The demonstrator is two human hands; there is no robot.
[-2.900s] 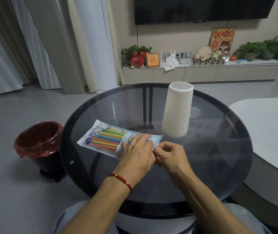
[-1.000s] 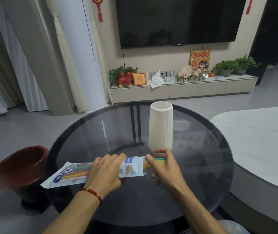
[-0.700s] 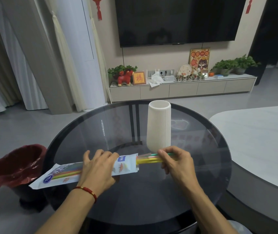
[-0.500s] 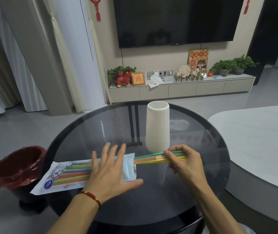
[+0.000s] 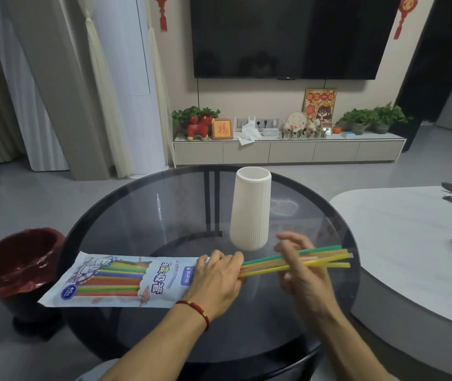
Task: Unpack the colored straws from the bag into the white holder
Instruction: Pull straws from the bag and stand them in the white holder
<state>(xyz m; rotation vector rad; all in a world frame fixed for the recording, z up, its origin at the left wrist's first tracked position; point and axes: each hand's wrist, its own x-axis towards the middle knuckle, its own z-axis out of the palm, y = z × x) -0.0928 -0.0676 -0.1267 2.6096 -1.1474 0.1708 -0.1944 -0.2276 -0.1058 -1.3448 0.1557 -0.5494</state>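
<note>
Round glass tabletop (image 5: 142,215) mostly bare; bag (image 5: 125,280) overhangs left rim. White holder (image 5: 251,213) upright near centre, mouth open. Left hand (image 5: 216,281) flat, pressing bag's open end. Right hand (image 5: 299,270) blurred, fingers (image 5: 288,243) closed round straws (image 5: 321,259) half drawn out, just before holder's base.

On flat white-and-blue plastic straw bag (image 5: 125,280): "40" in blue circle, "STRAWS". On far orange framed plaque (image 5: 222,129): "福".
</note>
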